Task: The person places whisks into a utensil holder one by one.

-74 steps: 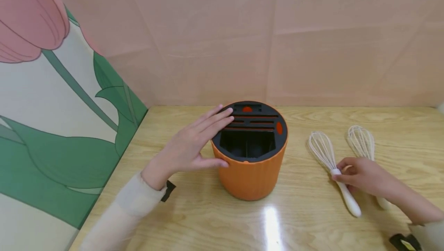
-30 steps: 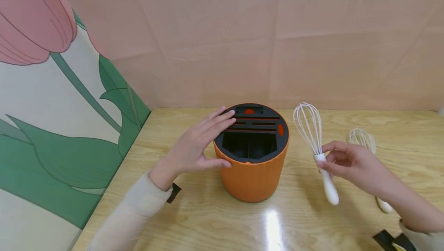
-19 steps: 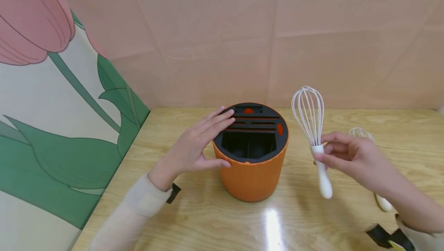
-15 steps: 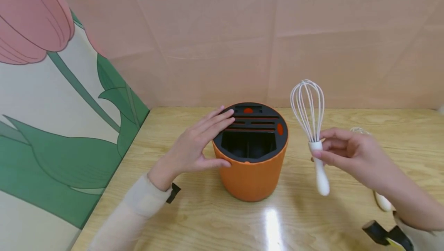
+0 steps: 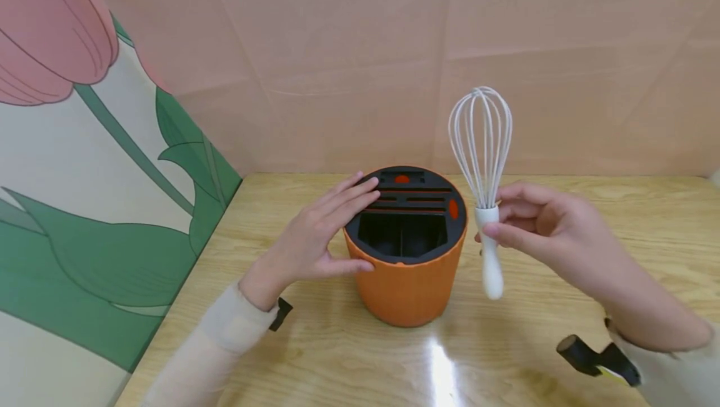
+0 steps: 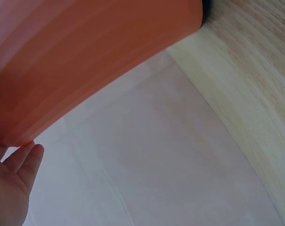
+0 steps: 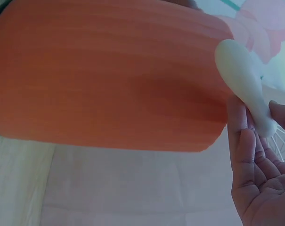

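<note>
An orange ribbed utensil holder with a black slotted top stands upright on the table. My left hand rests against its left side, fingers straight over the top's edge and thumb lying on the front wall. In the left wrist view, fingertips show at the holder's rim. My right hand pinches a white whisk at the top of its handle, wire loops up, held above the table just right of the holder. The right wrist view shows the whisk handle close beside the orange wall.
The wooden table runs back to a pink draped wall. On the left is a panel with a tulip print. A black wrist mount sits under the right forearm. The top has slots and a divided square opening.
My right hand has lifted the whisk off the table, tilted it upright and moved it left towards the holder. The second whisk is now hidden behind the right hand and arm. The left hand stays put.
</note>
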A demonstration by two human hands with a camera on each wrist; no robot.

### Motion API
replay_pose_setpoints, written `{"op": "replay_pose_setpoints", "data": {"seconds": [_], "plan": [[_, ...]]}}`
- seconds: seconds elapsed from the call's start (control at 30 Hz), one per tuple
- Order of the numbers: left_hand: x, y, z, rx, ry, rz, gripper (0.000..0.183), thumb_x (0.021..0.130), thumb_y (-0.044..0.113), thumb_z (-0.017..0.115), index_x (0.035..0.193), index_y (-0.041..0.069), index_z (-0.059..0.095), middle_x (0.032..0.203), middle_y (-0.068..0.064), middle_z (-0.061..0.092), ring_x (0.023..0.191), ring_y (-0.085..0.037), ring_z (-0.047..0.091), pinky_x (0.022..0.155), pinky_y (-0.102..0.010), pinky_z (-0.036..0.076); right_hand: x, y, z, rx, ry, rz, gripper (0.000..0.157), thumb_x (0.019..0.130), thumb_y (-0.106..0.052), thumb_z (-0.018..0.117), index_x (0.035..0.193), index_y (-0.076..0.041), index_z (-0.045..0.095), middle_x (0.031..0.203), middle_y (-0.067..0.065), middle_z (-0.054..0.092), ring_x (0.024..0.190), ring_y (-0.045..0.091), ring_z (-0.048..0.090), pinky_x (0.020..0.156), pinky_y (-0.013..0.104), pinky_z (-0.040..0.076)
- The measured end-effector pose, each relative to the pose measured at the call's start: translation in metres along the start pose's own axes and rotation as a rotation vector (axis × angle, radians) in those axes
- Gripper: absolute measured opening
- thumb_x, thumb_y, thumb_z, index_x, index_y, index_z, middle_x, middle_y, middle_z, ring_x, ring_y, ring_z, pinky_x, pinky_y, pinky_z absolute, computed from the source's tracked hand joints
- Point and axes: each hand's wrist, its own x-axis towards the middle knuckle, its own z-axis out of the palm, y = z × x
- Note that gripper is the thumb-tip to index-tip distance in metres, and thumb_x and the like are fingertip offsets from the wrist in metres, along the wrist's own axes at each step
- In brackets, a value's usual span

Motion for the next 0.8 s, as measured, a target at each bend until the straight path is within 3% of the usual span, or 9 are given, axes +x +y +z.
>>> {"op": "replay_pose_setpoints", "data": {"seconds": [0.3, 0.53, 0.8], "plan": [[0.0, 0.0, 0.001, 0.001, 0.016, 0.008, 0.088, 0.09, 0.073, 0.047, 0.146, 0.004, 0.047, 0.155, -0.012, 0.044, 0.151, -0.027, 0.03, 0.121, -0.042, 0.032, 0.014, -0.024, 0.013, 0.044, 0.014, -0.015, 0.032, 0.087, 0.008, 0.069, 0.117, -0.004, 0.066, 0.093, 0.004, 0.076, 0.085, 0.014, 0.072, 0.078, 0.022, 0.06], [-0.005, 0.0, 0.001, -0.011, 0.027, 0.006, 0.088, 0.09, 0.072, 0.047, 0.145, 0.004, 0.047, 0.155, -0.013, 0.045, 0.15, -0.03, 0.032, 0.12, -0.044, 0.035, 0.03, -0.037, 0.031, 0.221, -0.018, -0.088, 0.028, 0.088, 0.01, 0.067, 0.114, -0.002, 0.065, 0.089, 0.007, 0.076, 0.079, 0.017, 0.073, 0.074, 0.027, 0.061], [-0.005, 0.002, -0.001, -0.004, 0.004, -0.002, 0.088, 0.09, 0.073, 0.046, 0.147, 0.006, 0.046, 0.156, -0.01, 0.043, 0.149, -0.031, 0.033, 0.122, -0.043, 0.032, 0.047, -0.044, 0.046, 0.213, 0.03, -0.067, 0.024, 0.09, 0.004, 0.068, 0.112, -0.007, 0.066, 0.09, 0.003, 0.076, 0.076, 0.015, 0.071, 0.068, 0.024, 0.06]]}}
